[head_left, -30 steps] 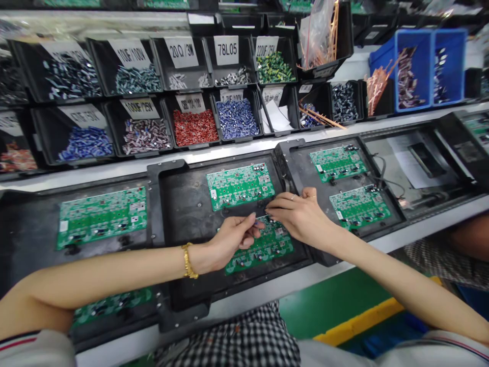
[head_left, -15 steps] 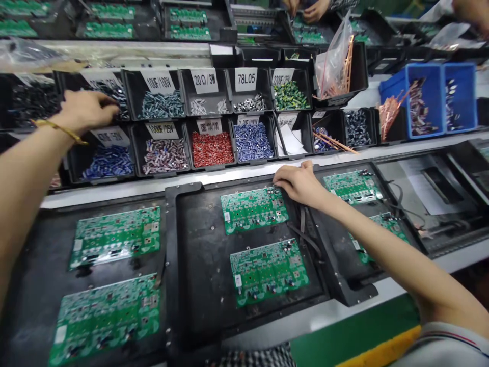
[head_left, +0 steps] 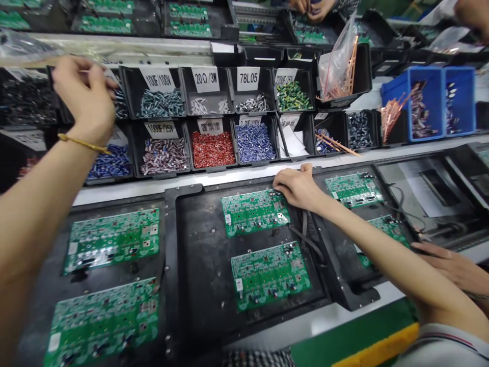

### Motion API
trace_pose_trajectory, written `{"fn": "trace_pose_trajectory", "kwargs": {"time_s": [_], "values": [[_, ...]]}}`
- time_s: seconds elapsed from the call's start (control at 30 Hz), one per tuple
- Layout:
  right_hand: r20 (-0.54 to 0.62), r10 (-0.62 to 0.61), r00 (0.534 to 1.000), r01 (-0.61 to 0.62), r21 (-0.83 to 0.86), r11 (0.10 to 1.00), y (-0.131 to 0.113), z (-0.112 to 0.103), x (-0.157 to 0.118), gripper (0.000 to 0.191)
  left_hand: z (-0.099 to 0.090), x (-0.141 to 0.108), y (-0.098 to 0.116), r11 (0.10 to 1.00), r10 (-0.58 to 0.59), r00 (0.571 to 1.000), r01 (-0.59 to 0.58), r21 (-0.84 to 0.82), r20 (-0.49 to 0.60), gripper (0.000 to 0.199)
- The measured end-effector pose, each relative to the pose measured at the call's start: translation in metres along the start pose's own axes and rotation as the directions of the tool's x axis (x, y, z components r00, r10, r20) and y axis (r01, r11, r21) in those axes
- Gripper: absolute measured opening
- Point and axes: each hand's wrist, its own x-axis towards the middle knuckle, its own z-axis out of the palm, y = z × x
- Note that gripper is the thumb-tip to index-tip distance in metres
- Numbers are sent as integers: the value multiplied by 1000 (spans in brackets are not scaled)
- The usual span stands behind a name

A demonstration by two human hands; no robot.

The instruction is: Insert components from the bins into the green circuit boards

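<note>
My left hand [head_left: 86, 97], with a yellow cord on the wrist, is raised in front of a bin of dark cylindrical capacitors [head_left: 121, 102]. Its fingers are curled together, slightly blurred; whatever they hold is hidden. My right hand [head_left: 300, 189] rests at the upper right corner of a green circuit board [head_left: 255, 211], fingertips pinched against the board; what is between them is too small to make out. Below lies a second green circuit board [head_left: 271, 275] in the same black tray [head_left: 198, 285]. Both boards carry small black parts.
Two rows of labelled bins hold loose components, including red capacitors [head_left: 213, 149] and blue capacitors [head_left: 255, 141]. Trays with boards [head_left: 114, 237] lie left and right. Another person's hand [head_left: 451, 265] is at the right edge; co-workers' hands [head_left: 313, 9] show across the line.
My left hand has come up and back from the bin, its fingers curling in. My right hand stays at the board's corner. Another person's hand has entered from the right.
</note>
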Motion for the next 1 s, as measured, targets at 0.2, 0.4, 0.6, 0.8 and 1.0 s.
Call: {"fn": "trace_pose_trajectory", "kwargs": {"time_s": [0.2,0.4,0.6,0.8,1.0], "values": [[29,-49,998,52,-89,995,-3,-3,-1,24,10,-9,-9,998,-14,999,16,-58,43,25],[74,-35,997,53,-247,968,-10,-3,1,27,45,-37,-51,960,-229,953,256,-117,200,17],[105,26,994,-6,-189,982,-15,-10,3,27,53,-38,-63,935,-291,937,321,-151,191,26],[13,63,998,-64,256,965,-70,-35,-24,19,65,-45,-69,954,-222,955,254,-159,195,27],[-36,61,998,-57,80,995,-81,-42,-76,15,29,-17,-17,829,259,966,-211,517,-21,23]]}}
